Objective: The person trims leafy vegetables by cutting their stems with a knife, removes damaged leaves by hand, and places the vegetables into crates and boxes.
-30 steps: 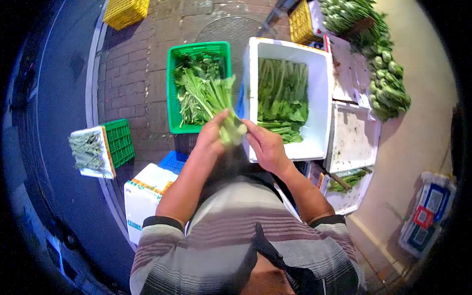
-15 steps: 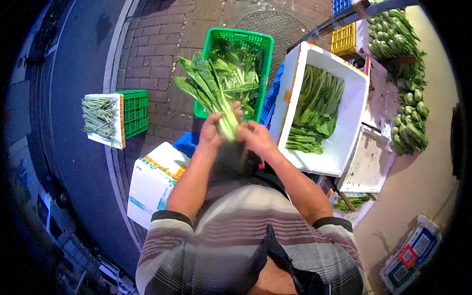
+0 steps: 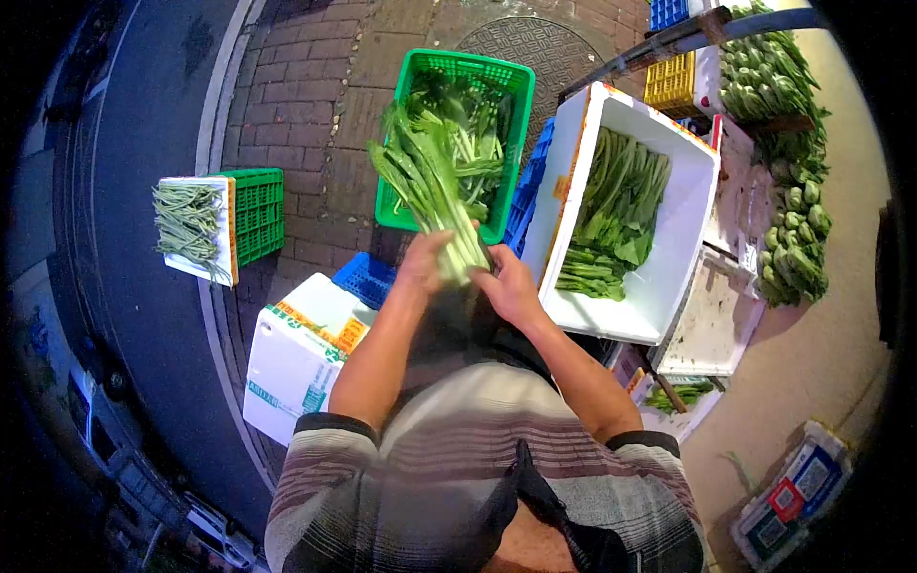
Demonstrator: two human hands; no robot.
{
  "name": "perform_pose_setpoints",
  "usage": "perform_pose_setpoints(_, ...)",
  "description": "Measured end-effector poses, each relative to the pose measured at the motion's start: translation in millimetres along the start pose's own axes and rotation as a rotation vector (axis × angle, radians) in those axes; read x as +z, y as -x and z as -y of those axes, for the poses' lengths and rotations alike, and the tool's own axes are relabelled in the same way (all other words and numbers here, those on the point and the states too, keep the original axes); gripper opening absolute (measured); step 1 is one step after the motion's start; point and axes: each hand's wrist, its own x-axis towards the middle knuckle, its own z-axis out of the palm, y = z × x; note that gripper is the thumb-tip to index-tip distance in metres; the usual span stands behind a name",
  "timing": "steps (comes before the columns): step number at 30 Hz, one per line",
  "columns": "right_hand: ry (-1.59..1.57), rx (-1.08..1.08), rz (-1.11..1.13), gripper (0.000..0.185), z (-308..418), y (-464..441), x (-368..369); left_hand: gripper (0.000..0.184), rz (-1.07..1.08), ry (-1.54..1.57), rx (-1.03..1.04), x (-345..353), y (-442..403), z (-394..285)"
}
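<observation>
Bunch: leafy greens [image 3: 426,177], ruffled green blades on long, smooth pale stems; held over the crate's near left corner, leaves across its left edge, stem ends toward the person.
Left hand [image 3: 426,264]: curled round the stems from the left, its fingers blurred.
Right hand [image 3: 508,288]: thumb and fingertips pinch the bunch at its stem ends.
Crate [image 3: 522,143]: bright green plastic, rectangular, slotted at the rim; loose leaves and stems [image 3: 482,143] inside in a tangle.
Foam box [image 3: 690,205]: smooth, white and deep, just right of the crate; flat-laid greens [image 3: 621,201] reach from its far edge almost to its near left corner.
Blue crate [image 3: 535,181]: ribbed plastic, between green crate and foam box.
Beans [image 3: 186,222]: thin, pale green, heaped on a white foam slab [image 3: 229,234] at far left.
Carton [image 3: 289,374]: white, boxy, printed, with orange tape; below the beans.
Ground [image 3: 287,143]: rough reddish-brown brick, round metal cover [image 3: 549,48] beyond the crate's far right corner.
</observation>
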Motion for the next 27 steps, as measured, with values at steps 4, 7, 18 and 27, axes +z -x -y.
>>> perform_pose_setpoints(4,0.138,-0.076,-0.010,0.043,18.1,1.6,-13.1,0.035,-0.016,-0.114,-0.041,-3.7,-8.1,0.7)
perform_pose_setpoints(7,0.021,-0.063,-0.068,0.042,-1.6,2.1,-10.8,0.032,-0.050,-0.075,-0.088,-0.9,-16.9,5.3)
perform_pose_setpoints(18,0.307,-0.249,-0.248,0.063,14.7,19.7,-24.8,0.034,-0.122,0.255,-0.167,26.0,-25.6,31.7)
perform_pose_setpoints(27,0.356,-0.342,-0.129,0.071,12.4,18.8,-41.0,0.036,-0.053,0.281,-0.293,31.2,-15.7,30.1)
